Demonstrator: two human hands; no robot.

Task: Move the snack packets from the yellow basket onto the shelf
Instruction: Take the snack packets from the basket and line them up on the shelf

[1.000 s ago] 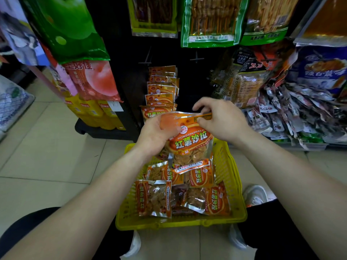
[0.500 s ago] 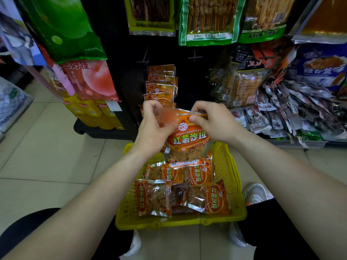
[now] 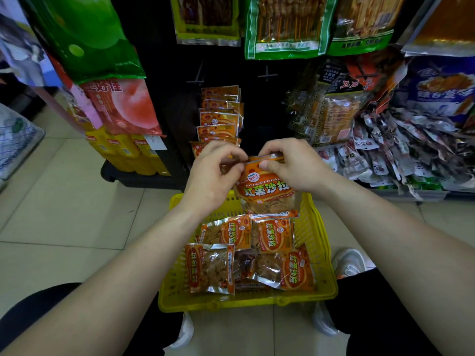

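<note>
An orange snack packet (image 3: 267,192) hangs upright above the far end of the yellow basket (image 3: 321,255). My left hand (image 3: 214,174) pinches its top left corner and my right hand (image 3: 293,165) pinches its top right corner. Several more orange packets (image 3: 257,255) lie flat in the basket on the floor. Just beyond my hands, a column of matching orange packets (image 3: 219,116) hangs on the dark shelf rack (image 3: 267,104); the lowest one is partly hidden behind my left hand.
Green and yellow snack bags (image 3: 285,24) hang above on the rack. Small dark packets (image 3: 411,155) pile on a shelf at right. Pink and green bags (image 3: 120,106) and yellow boxes (image 3: 128,155) stand at left. My knees and white shoes (image 3: 349,263) flank the basket on the tiled floor.
Both hands have carried the packet up and forward, nearer the hanging column. My left hand shifted from behind the packet to pinching its top corner.
</note>
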